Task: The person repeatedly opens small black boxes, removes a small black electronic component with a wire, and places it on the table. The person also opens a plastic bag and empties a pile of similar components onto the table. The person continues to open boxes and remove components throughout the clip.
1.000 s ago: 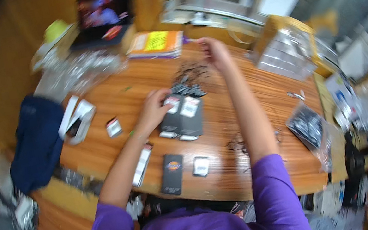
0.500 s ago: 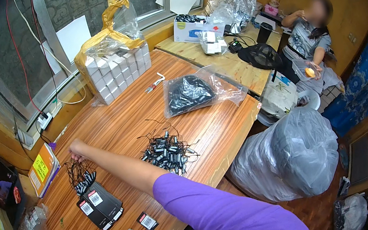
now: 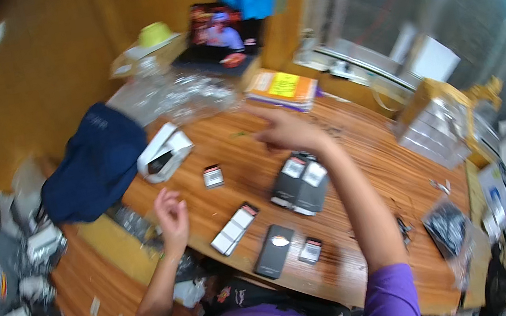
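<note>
My left hand point(image 3: 172, 220) hovers over the front edge of the table, its fingers loosely bent and apart, holding nothing. Further right, my right hand point(image 3: 294, 130) reaches over the table with the index finger stretched out; it is blurred, and I see nothing in it. Just below it lie stacks of black cards point(image 3: 300, 198) with white barcode labels. Near my left hand are a small barcode tag point(image 3: 213, 176), a black card with white label panels point(image 3: 235, 229) and an open white box point(image 3: 165, 151) with something black inside. A black card point(image 3: 275, 251) lies beside another small tag point(image 3: 310, 251).
A navy cloth point(image 3: 93, 161) and clear plastic wrap point(image 3: 189, 95) lie at the left. Behind are a laptop point(image 3: 219, 36) and an orange-covered book stack point(image 3: 282, 89). A bagged stack of white boxes point(image 3: 432, 128) and a bag of black parts point(image 3: 446, 226) stand right.
The view has swung to the left. My right hand has left the bundle of black cords and now points over the table; my left hand shows more fully, still holding nothing.
</note>
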### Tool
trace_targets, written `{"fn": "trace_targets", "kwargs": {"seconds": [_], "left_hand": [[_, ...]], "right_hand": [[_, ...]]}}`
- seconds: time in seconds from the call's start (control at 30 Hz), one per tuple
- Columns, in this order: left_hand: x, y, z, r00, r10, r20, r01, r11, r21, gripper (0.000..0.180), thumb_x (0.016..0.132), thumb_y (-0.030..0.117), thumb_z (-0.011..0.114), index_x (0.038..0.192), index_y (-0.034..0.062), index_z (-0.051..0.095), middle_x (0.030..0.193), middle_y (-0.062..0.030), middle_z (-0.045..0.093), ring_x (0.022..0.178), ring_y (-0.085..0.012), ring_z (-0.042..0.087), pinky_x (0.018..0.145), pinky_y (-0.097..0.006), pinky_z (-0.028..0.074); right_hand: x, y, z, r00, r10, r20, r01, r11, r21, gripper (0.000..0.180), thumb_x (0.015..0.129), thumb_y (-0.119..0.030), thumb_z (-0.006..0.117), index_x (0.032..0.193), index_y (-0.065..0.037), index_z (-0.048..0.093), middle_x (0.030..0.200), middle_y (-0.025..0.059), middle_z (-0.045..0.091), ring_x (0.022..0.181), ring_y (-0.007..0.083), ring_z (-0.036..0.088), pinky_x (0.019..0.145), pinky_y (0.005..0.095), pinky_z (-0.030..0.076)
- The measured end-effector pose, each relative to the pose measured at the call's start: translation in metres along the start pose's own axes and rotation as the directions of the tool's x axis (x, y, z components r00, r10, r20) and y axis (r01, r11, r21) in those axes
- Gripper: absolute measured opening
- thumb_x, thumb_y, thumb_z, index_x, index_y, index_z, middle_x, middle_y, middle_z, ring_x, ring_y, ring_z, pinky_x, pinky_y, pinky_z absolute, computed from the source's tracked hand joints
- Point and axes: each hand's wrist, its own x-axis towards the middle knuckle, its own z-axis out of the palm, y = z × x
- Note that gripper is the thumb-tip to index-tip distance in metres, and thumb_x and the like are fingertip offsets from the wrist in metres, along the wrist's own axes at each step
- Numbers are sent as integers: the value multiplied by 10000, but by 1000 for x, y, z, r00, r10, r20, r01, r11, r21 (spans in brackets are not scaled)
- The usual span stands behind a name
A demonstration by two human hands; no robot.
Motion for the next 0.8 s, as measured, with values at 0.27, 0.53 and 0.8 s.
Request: {"fn": "trace_targets", "kwargs": {"seconds": [0.27,0.53,0.8], "left_hand": [[-17,-58,-22,966,237,-100,-216,958,187,453,888,125,538,1261,-34,334,1135,-172,519,1017,-243,514,840,-328,442],[-17,39,-4,983,161,-89,-162,987,1,309,904,66,433,1190,-3,336,839,-70,431,657,-162,377,630,-248,350],[-15,48,-4,992,100,-72,-97,994,40,337,884,11,465,1192,-10,331,876,-93,472,727,-173,435,657,-263,373]], "right_hand": [[-90,45,28,917,-258,-304,337,909,246,591,861,-148,550,1355,-42,245,740,91,616,587,138,589,504,256,457],[-222,130,103,265,-226,-937,-174,945,-277,194,808,-38,535,998,-16,572,744,129,570,648,249,557,600,314,448],[-220,154,108,200,-203,-958,-159,958,-237,160,803,-47,534,959,-12,542,791,151,552,722,301,559,643,347,449]]}}
